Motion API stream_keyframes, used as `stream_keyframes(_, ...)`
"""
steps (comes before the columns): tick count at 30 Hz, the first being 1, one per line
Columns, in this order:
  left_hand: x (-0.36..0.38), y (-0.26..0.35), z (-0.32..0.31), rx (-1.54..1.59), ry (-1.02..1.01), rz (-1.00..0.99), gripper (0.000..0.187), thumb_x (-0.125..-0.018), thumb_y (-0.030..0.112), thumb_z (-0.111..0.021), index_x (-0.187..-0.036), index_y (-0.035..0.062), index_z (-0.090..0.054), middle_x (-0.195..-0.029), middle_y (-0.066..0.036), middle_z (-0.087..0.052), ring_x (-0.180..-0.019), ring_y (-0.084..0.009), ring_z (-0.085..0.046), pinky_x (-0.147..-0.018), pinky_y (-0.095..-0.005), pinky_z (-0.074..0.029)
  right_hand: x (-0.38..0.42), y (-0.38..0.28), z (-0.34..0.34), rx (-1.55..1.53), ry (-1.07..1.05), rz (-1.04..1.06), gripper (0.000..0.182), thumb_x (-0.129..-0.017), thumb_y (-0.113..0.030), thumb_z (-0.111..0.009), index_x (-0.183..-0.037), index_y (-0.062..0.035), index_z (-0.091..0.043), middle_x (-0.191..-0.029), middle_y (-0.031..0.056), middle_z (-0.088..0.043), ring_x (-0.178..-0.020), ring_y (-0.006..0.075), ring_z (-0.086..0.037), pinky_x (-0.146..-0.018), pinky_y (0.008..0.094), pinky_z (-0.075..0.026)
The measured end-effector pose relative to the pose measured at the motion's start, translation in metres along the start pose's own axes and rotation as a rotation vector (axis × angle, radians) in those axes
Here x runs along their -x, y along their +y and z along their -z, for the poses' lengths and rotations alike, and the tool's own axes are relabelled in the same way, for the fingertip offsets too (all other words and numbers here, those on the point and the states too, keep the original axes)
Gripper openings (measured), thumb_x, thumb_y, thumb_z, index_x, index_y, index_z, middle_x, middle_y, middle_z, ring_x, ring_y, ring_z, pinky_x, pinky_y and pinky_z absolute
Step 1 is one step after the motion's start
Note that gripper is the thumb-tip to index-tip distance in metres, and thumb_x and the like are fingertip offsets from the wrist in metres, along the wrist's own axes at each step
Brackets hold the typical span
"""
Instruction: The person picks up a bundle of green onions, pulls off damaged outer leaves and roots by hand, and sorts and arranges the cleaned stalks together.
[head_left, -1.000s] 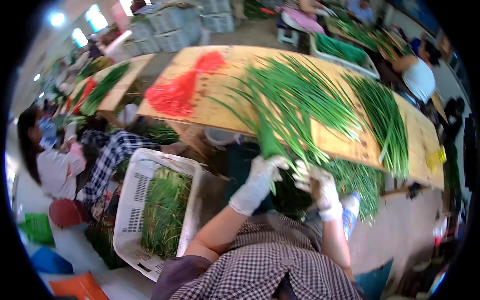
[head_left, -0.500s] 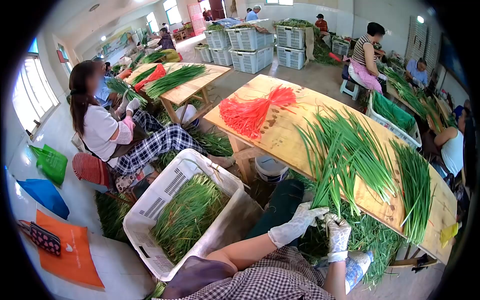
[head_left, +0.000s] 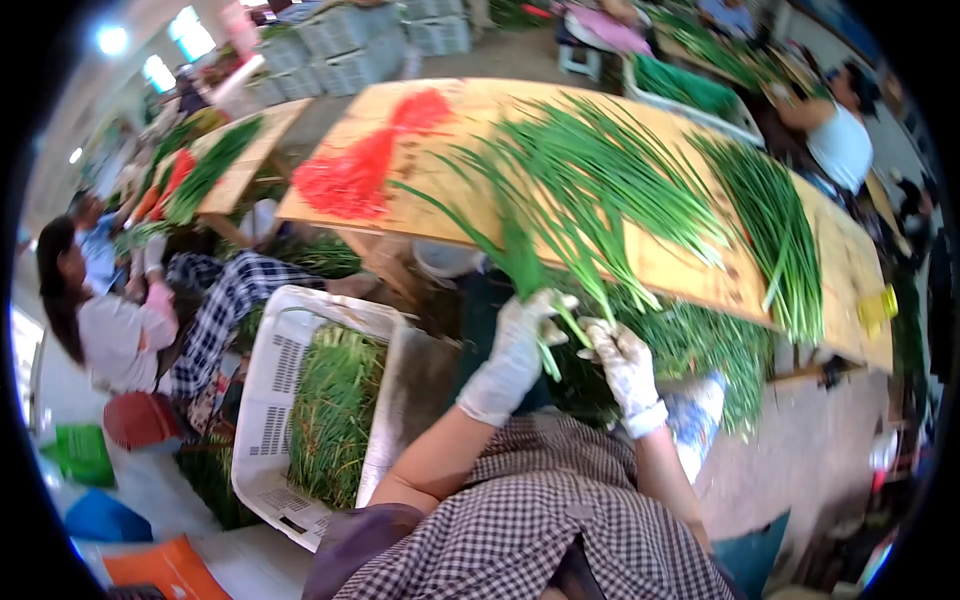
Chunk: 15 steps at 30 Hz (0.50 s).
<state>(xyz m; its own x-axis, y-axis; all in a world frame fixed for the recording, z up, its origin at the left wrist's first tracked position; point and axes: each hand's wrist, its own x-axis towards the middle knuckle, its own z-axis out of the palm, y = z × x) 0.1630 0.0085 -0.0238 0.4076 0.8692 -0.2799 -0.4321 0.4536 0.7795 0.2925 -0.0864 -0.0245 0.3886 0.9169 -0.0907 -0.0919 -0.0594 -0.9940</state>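
Note:
Both of my hands wear pale gloves at the near edge of the wooden table (head_left: 740, 285). My left hand (head_left: 524, 335) is closed round a small bunch of green stalks (head_left: 520, 258), whose pale ends stick out below it. To its right, my right hand (head_left: 620, 358) pinches the pale end of a stalk that reaches up over the table. Beyond my hands a loose pile of long green stalks (head_left: 630, 190) lies on the tabletop. A denser bundle (head_left: 785, 230) rests farther right. The bunch of red ties (head_left: 345, 178) lies at the table's left end.
A white crate (head_left: 378, 440) of green cuttings stands left of my body. Loose greens (head_left: 710, 360) cover the floor under the table. A yellow object (head_left: 877, 311) sits at the table's right end. Co-workers sit at far left and upper right; stacked crates (head_left: 350, 45) stand behind.
The view has tilted down and turned right. The stalks in my left hand have separated from those at my right hand, and their pale ends now show below the glove.

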Motion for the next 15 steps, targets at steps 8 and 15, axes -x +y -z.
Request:
stream_keyframes(8, -0.010, 0.011, 0.000, 0.064, -0.046, 0.244, 0.036, -0.093, 0.036, -0.055, -0.103, 0.0011, -0.058, -0.062, -0.003, -0.054, -0.046, -0.0122, -0.046, -0.052, -0.0313, -0.046, 0.008, -0.031, 0.022, -0.128, 0.208, -0.136, 0.033, -0.094, -0.030, -0.057, -0.104, -0.0001, -0.064, -0.085, 0.0046, -0.068, -0.063, 0.0105, -0.064, -0.057, 0.0189, -0.049)
stream_keyframes(15, -0.018, -0.003, -0.003, 0.170, -0.179, 0.234, 0.033, -0.093, 0.023, -0.055, -0.113, -0.0031, -0.059, -0.060, 0.001, -0.050, -0.059, -0.0105, -0.048, -0.056, -0.0255, -0.040, -0.009, -0.017, 0.014, -0.546, -0.139, -0.384, 0.025, -0.091, -0.012, -0.058, -0.109, 0.0048, -0.060, -0.082, 0.0099, -0.067, -0.063, 0.0164, -0.064, -0.060, 0.0285, -0.056)
